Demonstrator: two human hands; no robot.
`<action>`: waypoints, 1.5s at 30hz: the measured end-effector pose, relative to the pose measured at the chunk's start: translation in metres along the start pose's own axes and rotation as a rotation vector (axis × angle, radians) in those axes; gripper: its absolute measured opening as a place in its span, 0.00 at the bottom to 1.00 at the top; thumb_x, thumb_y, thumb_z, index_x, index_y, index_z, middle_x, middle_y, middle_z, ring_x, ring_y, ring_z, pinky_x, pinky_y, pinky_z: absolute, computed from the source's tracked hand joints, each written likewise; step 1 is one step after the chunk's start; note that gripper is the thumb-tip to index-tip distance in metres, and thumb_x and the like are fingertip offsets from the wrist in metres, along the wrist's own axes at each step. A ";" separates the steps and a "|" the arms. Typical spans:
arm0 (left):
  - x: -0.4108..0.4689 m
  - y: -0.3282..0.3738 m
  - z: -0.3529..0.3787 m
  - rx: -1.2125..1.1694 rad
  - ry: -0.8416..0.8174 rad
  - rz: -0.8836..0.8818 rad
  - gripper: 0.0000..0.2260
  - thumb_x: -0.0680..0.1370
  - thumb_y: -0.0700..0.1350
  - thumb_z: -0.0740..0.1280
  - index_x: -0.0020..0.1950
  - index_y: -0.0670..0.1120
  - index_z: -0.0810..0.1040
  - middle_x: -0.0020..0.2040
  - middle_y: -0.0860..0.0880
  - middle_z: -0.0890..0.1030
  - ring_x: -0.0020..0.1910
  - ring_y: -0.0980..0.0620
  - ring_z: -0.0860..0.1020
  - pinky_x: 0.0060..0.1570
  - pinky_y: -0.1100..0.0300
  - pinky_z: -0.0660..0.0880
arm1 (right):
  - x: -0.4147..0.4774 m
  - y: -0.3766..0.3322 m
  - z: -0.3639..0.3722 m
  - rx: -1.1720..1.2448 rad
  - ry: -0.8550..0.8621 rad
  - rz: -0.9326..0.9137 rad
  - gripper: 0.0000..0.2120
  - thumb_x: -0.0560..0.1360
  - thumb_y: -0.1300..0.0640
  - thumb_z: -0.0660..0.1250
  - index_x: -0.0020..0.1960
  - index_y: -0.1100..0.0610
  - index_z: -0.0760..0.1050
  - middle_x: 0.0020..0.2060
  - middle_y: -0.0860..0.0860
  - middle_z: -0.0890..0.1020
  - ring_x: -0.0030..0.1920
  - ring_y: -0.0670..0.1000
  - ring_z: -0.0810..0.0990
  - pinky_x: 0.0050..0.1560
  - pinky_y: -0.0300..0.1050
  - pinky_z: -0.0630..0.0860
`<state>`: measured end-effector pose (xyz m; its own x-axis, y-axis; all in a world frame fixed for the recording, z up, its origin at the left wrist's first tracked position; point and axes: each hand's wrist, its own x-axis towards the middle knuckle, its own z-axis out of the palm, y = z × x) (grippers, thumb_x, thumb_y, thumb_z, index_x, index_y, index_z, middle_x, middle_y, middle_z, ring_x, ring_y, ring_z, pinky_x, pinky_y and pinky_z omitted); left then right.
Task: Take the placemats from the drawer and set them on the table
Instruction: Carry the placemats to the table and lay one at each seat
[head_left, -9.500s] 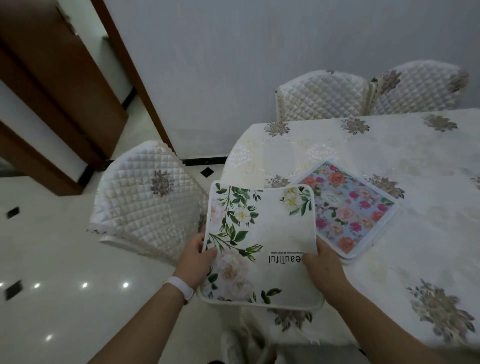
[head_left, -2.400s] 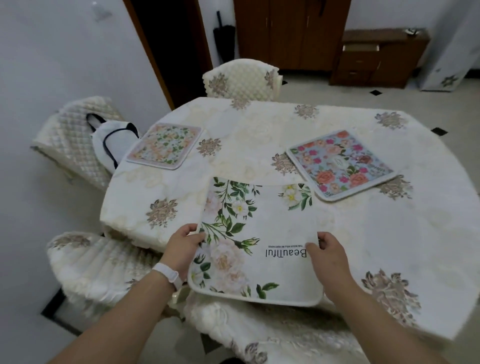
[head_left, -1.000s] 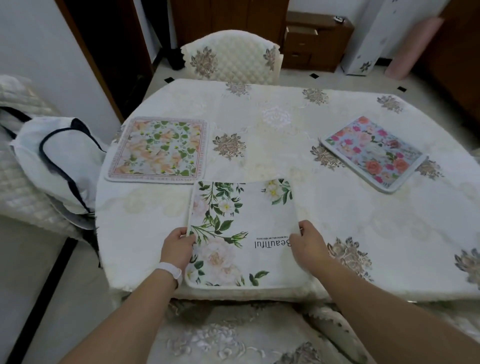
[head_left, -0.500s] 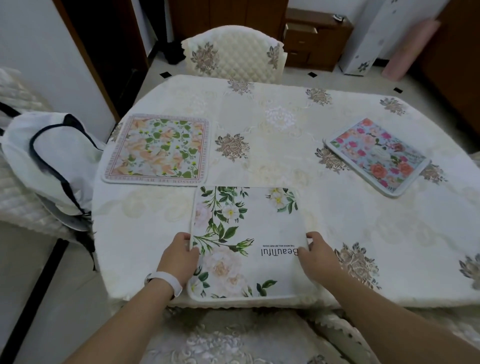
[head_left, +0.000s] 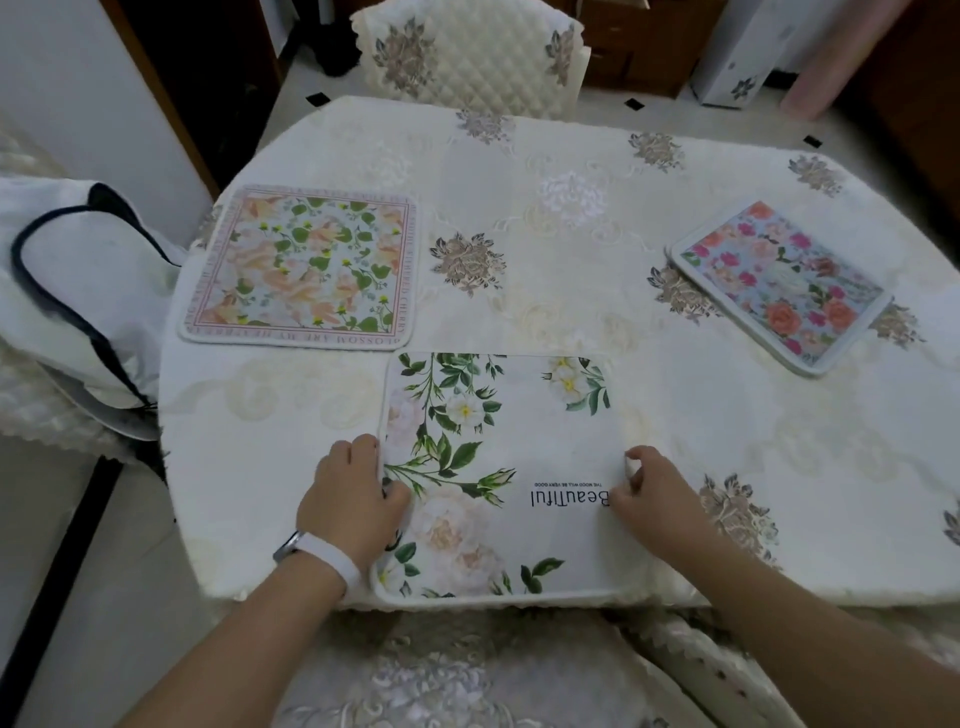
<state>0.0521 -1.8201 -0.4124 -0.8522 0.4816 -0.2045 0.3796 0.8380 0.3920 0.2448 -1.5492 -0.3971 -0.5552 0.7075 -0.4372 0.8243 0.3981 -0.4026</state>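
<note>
Your left hand (head_left: 353, 499) grips the mat (head_left: 498, 457) at its 9 o'clock edge and your right hand (head_left: 649, 493) pinches the 3 o'clock edge. The mat lies at the desk's (head_left: 779, 467) 6 o'clock rim. Pull it nearer and it could slip off.

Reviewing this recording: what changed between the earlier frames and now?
The white floral placemat came down from mid-air and now lies flat at the near edge of the table. The left hand and right hand still hold its sides. The orange-green placemat and pink-blue placemat stayed put.
</note>
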 end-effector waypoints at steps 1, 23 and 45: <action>0.006 0.003 0.004 0.022 0.040 0.063 0.18 0.74 0.51 0.64 0.62 0.47 0.70 0.54 0.46 0.73 0.52 0.44 0.73 0.44 0.52 0.74 | 0.002 -0.002 0.003 -0.078 0.046 -0.053 0.24 0.75 0.54 0.65 0.70 0.54 0.66 0.56 0.54 0.76 0.53 0.55 0.77 0.49 0.50 0.74; 0.119 0.077 0.046 0.340 -0.127 0.437 0.26 0.82 0.55 0.43 0.79 0.52 0.43 0.80 0.53 0.43 0.78 0.51 0.40 0.75 0.47 0.40 | 0.091 -0.103 0.063 -0.484 -0.015 -0.564 0.27 0.82 0.42 0.39 0.80 0.46 0.38 0.80 0.45 0.41 0.79 0.52 0.38 0.77 0.58 0.38; 0.059 0.033 0.044 0.253 -0.065 0.185 0.36 0.79 0.64 0.43 0.79 0.44 0.40 0.80 0.46 0.39 0.78 0.49 0.39 0.76 0.51 0.43 | 0.072 -0.049 0.047 -0.387 0.137 -0.336 0.37 0.79 0.38 0.46 0.80 0.59 0.45 0.79 0.60 0.46 0.79 0.58 0.44 0.78 0.55 0.43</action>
<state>0.0304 -1.7523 -0.4513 -0.7388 0.6403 -0.2104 0.6104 0.7680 0.1940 0.1592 -1.5453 -0.4470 -0.7974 0.5636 -0.2155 0.5986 0.7839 -0.1647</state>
